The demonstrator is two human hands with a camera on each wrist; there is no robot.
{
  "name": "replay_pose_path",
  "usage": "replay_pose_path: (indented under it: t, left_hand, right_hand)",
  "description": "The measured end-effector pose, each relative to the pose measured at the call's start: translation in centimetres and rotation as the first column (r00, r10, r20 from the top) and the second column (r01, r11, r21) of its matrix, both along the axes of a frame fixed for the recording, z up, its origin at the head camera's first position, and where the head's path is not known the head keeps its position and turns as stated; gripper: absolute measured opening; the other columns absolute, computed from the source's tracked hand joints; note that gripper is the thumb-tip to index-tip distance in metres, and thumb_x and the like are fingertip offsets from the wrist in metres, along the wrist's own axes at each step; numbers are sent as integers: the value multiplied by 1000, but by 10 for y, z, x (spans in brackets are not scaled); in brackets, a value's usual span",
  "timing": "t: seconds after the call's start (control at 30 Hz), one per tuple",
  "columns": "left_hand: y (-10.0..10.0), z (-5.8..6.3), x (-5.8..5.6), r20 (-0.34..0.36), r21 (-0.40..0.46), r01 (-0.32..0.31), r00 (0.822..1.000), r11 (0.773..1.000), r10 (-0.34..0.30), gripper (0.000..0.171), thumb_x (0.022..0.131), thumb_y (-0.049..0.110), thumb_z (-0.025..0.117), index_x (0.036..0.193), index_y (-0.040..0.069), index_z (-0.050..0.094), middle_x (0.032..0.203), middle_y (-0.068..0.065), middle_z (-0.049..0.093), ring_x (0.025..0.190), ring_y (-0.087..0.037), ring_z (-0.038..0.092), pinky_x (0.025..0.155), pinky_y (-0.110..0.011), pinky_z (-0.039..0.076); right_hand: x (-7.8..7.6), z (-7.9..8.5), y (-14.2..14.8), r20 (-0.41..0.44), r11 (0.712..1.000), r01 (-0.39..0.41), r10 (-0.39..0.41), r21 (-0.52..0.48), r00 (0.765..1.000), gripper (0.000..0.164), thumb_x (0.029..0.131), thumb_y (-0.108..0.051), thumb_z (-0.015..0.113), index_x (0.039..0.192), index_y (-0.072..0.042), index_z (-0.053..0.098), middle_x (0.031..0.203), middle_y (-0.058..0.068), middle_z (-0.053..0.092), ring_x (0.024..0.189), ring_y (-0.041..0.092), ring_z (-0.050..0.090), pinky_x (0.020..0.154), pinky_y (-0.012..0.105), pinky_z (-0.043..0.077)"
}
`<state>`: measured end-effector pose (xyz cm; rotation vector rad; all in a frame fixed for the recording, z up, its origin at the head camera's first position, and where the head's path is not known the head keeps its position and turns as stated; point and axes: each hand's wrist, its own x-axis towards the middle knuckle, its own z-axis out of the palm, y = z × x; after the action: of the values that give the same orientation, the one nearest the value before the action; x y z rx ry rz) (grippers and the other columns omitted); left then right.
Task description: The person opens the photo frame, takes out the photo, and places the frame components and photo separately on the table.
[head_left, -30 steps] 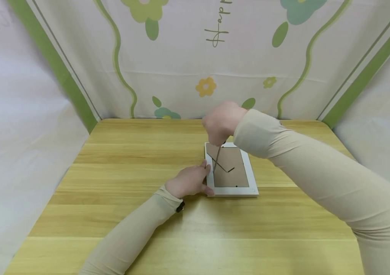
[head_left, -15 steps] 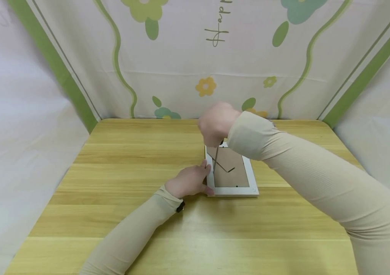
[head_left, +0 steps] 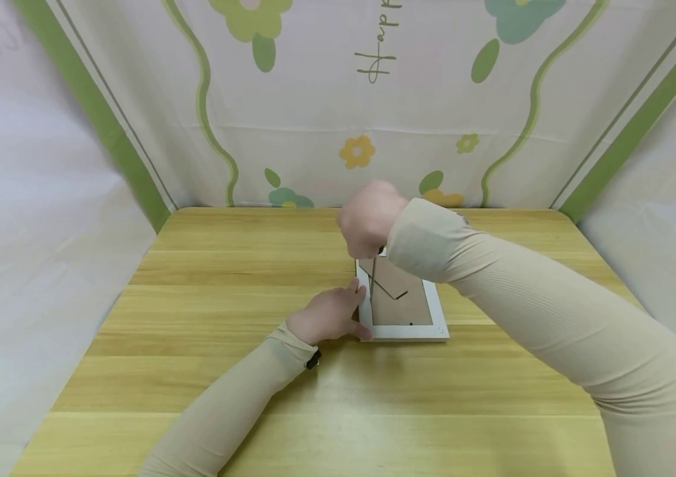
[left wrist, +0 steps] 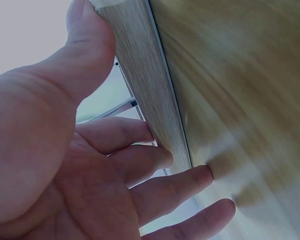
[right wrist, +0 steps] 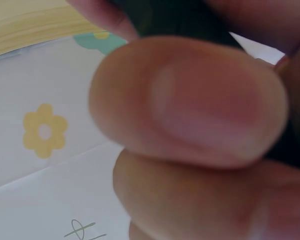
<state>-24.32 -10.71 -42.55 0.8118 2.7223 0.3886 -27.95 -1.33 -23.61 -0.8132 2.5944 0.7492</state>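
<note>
A white picture frame (head_left: 437,308) lies back up on the table, its brown backing board (head_left: 400,313) showing an angular dark line and a small black tab near the close edge. My left hand (head_left: 328,314) rests at the frame's left side, thumb at the near corner and fingertips along the edge. In the left wrist view the fingers are spread and fairly straight against the wood-grained side. Above the frame's far part, my right hand (head_left: 370,218) grips a screwdriver (head_left: 373,273) by its dark handle. Its thin shaft points down to the backing's left edge; the far border is partly hidden.
The wooden table (head_left: 212,265) extends around the frame on all sides. Behind it hangs a white cloth (head_left: 302,99) with printed flowers, and white cloth also stands at the left and right.
My right hand has shifted slightly left and toward me, and the screwdriver's shaft now stands more upright. The left hand and the frame have stayed in place.
</note>
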Motion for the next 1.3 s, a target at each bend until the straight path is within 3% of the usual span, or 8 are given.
replay_pose_path:
  t: [0.23, 0.47, 0.6, 0.73, 0.9, 1.07, 1.2, 1.3]
  left_hand:
    - [0, -2, -1, 4, 10, -6, 1000, 1000, 6, 92, 85, 49, 75, 151, -2, 36, 156, -26, 28, 129, -31, 51, 101, -38, 46]
    - [0, 3, 2, -1, 24, -2, 1000, 1000, 2, 91, 84, 49, 76, 150, -2, 39, 154, -27, 31, 124, -32, 56, 97, -38, 48]
    - [1, 5, 3, 7, 20, -9, 1000, 1000, 9, 91, 84, 48, 76, 150, -2, 38, 154, -27, 30, 125, -32, 55, 98, -38, 48]
    - [2, 4, 2, 10, -6, -16, 1000, 1000, 16, 92, 83, 50, 76, 151, -1, 38, 155, -26, 30, 127, -31, 53, 98, -37, 48]
    - [3, 3, -1, 6, -44, -13, 1000, 999, 13, 93, 83, 52, 74, 151, 1, 37, 156, -25, 29, 128, -32, 52, 99, -37, 47]
    - [1, -1, -3, 6, -72, -17, 1000, 997, 18, 96, 83, 55, 71, 153, 2, 34, 158, -23, 25, 133, -33, 47, 103, -39, 44]
    - [0, -2, -4, 14, -64, -24, 1000, 998, 25, 97, 83, 55, 72, 153, 1, 33, 158, -23, 23, 136, -33, 43, 106, -39, 41]
    - [-1, -4, -4, 13, -58, -25, 1000, 998, 26, 97, 83, 55, 72, 153, 1, 33, 158, -23, 23, 137, -33, 41, 107, -39, 40]
  right_hand:
    - [-1, 1, 4, 6, 1000, 4, -4, -11, 1000, 13, 78, -13, 52, 71, -21, 58, 62, -7, 44, 55, 11, 39, 49, 27, 33]
    - [-3, 2, 8, 11, 1000, 9, -9, -15, 1000, 17, 73, -9, 48, 63, -22, 45, 58, -6, 31, 53, 11, 27, 48, 27, 25]
    - [-3, 3, 14, 21, 999, 16, -15, -39, 1000, 20, 72, -10, 50, 58, -22, 43, 56, -7, 31, 51, 11, 26, 48, 27, 23]
    - [-5, 3, 20, 31, 998, 24, -23, -55, 999, 19, 72, -11, 52, 59, -22, 46, 57, -8, 37, 52, 10, 29, 49, 27, 25]
    - [-10, 2, 34, 49, 995, 46, -41, -86, 998, 14, 81, -23, 63, 68, -20, 58, 68, -6, 52, 60, 12, 42, 54, 29, 36]
    - [-17, 1, 57, 109, 990, 82, -69, -118, 992, 25, 88, -38, 71, 82, -14, 66, 84, -3, 66, 72, 16, 58, 63, 33, 48]
    - [-19, 9, 82, 148, 977, 109, -82, -182, 986, 28, 91, -39, 69, 87, -11, 70, 86, -2, 68, 73, 15, 60, 67, 36, 50]
    - [-21, 20, 104, 123, 964, 78, -47, -255, 991, 24, 94, -35, 66, 89, -13, 75, 82, -3, 68, 68, 13, 57, 60, 34, 48]
